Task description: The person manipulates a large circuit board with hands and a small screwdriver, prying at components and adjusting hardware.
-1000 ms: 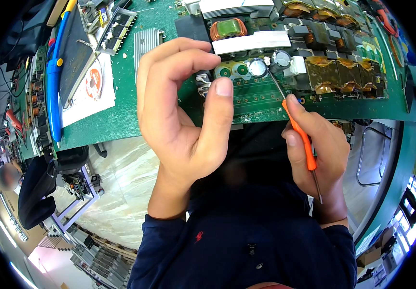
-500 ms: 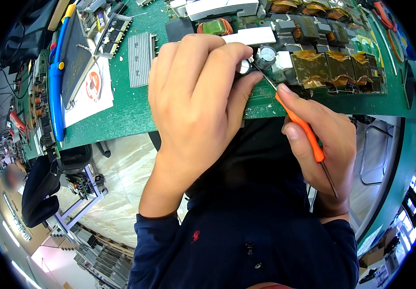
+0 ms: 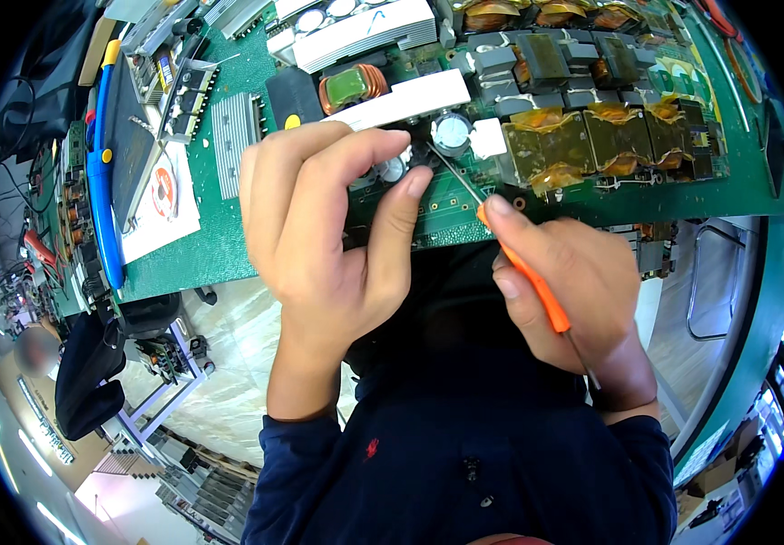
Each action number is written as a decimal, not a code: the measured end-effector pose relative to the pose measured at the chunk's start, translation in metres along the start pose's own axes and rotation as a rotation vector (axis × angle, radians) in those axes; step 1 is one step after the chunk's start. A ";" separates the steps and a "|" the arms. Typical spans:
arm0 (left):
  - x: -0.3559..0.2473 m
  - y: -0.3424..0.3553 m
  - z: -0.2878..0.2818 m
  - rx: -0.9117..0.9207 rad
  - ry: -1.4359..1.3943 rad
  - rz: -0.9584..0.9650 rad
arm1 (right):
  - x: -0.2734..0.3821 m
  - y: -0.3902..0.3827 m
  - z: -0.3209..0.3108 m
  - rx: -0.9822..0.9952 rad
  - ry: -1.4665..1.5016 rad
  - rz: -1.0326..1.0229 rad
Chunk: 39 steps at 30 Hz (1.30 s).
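My right hand (image 3: 582, 286) is closed around the orange handle of a small screwdriver (image 3: 532, 283). Its thin shaft slants up and left, with the tip beside a dark part between two round silver-topped capacitors. One capacitor (image 3: 453, 133) stands fully visible on the green circuit board (image 3: 451, 207). The other capacitor (image 3: 394, 171) sits behind my left hand (image 3: 324, 232), partly covered by it. The left index finger and thumb are curved but apart around that spot, and nothing is seen gripped between them. The other left fingertips are hidden.
Amber-wrapped transformers (image 3: 551, 150) fill the board's right side. A white bar (image 3: 401, 102), a copper coil (image 3: 353, 86) and a finned heatsink (image 3: 383, 36) lie beyond my hands. Farther left are a loose grey heatsink (image 3: 229, 145), paper (image 3: 163, 195) and a blue tool (image 3: 103, 182) on the green-topped table.
Both hands and the screwdriver appear farther left and slightly lower, as does the board. The left thumb and index finger have spread from the capacitor they were closed around.
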<state>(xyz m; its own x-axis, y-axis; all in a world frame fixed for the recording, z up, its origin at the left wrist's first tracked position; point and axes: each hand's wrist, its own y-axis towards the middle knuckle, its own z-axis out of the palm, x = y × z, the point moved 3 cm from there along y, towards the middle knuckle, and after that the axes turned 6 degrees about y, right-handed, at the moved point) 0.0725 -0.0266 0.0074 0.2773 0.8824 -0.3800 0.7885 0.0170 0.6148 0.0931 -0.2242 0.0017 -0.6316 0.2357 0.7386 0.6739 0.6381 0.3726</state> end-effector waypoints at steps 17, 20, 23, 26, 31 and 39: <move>0.005 -0.003 0.000 -0.011 0.013 0.039 | 0.008 -0.010 0.032 -0.148 0.003 -0.094; 0.004 -0.003 0.002 -0.021 0.026 0.032 | 0.007 -0.016 0.035 -0.163 0.041 -0.047; 0.003 -0.005 0.002 -0.023 0.026 0.029 | 0.005 -0.021 0.035 -0.186 0.072 -0.021; 0.005 -0.004 0.003 -0.031 0.027 0.029 | 0.002 -0.022 0.035 -0.160 0.151 0.063; 0.002 -0.006 0.001 -0.032 0.027 -0.020 | 0.007 -0.024 0.028 -0.168 0.428 0.331; 0.003 -0.006 0.002 -0.056 0.047 -0.027 | 0.008 -0.024 0.020 -0.164 0.456 0.411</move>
<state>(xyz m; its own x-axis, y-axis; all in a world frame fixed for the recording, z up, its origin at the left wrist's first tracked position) 0.0698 -0.0254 0.0007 0.2294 0.9025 -0.3645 0.7629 0.0659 0.6432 0.0641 -0.2227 -0.0128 -0.1061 0.0789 0.9912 0.8994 0.4328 0.0619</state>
